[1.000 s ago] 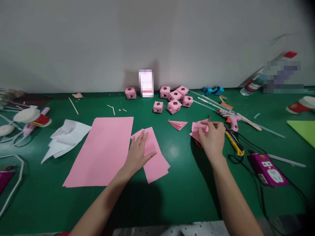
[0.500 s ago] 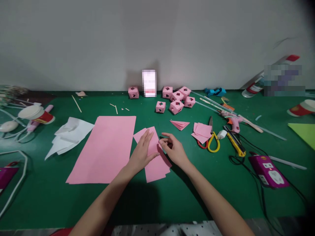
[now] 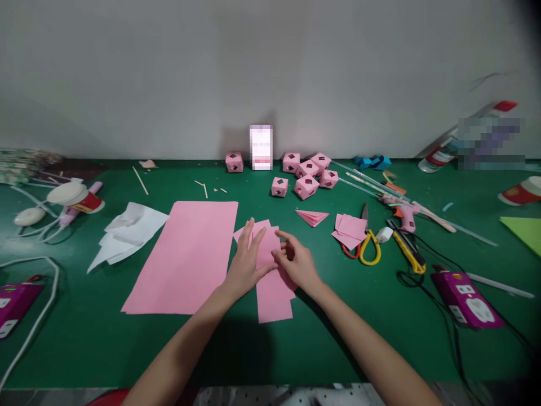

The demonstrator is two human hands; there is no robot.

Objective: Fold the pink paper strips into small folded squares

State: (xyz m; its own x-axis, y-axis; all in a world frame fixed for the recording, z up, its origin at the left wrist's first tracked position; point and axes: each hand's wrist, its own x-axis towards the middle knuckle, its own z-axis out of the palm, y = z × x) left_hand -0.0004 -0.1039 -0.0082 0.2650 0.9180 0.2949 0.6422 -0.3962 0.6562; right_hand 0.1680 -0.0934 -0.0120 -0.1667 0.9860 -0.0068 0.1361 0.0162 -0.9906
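Note:
My left hand [image 3: 246,260] lies flat, fingers spread, on a stack of narrow pink paper strips [image 3: 273,287] in the middle of the green table [image 3: 329,316]. My right hand [image 3: 296,262] rests on the same strips from the right, its fingers curled at the top strip's edge. A large pink sheet [image 3: 190,256] lies just left of the strips. To the right sit a small pile of pink squares [image 3: 350,229] and a folded pink triangle [image 3: 311,216].
Several pink paper cubes [image 3: 305,175] stand near the wall. Scissors [image 3: 367,242], a yellow cutter [image 3: 408,248], a glue gun [image 3: 403,211] and a purple power strip [image 3: 467,298] lie right. White paper scraps [image 3: 127,231] and a red cup [image 3: 80,198] lie left.
My right hand left the pink squares at the right and came over to the strips beside my left hand. The strips have shifted slightly under both hands.

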